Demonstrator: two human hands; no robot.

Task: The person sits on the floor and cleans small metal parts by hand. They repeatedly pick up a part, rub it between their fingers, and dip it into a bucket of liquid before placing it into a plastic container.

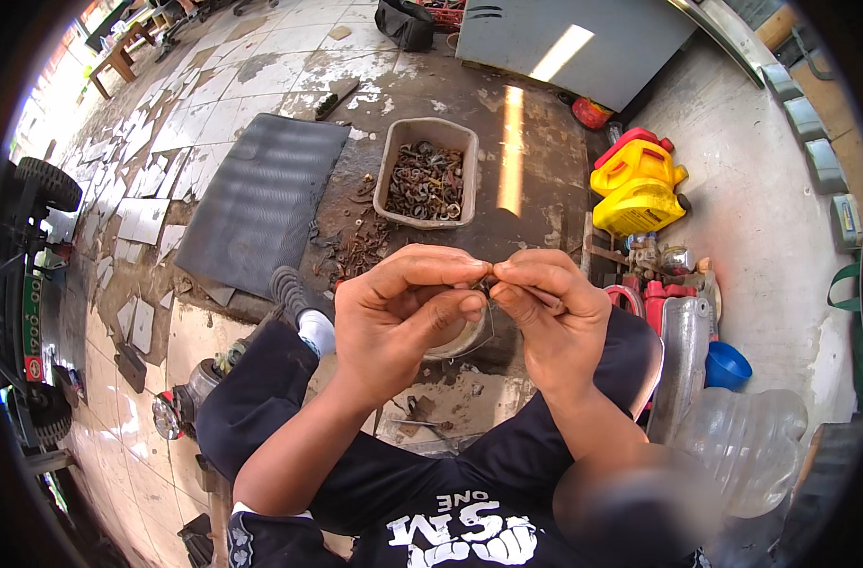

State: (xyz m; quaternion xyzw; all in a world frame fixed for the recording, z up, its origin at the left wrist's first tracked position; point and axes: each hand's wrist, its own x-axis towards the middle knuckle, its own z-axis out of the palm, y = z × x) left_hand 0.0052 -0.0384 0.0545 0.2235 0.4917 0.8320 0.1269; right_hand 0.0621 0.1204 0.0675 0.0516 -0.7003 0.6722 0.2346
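Observation:
My left hand [410,305] and my right hand [559,312] meet at the fingertips in front of my body. Between them they pinch a small dark part [484,284], mostly hidden by the fingers and too small to name. A thin wire [494,328] hangs from the fingertips in a loose curve. Below the hands shows the rim of a round pale container [463,349]; its contents are hidden. Beyond them sits a grey plastic tub [424,223] of mixed rusty nuts, washers and other metal hardware [428,177].
Loose hardware [360,245] lies beside a black rubber mat [268,184]. At right stand yellow jugs [641,206], a blue funnel [728,366] and a clear plastic bottle [744,447]. Broken tiles [144,220] cover the left floor; a brush [337,99] lies farther off.

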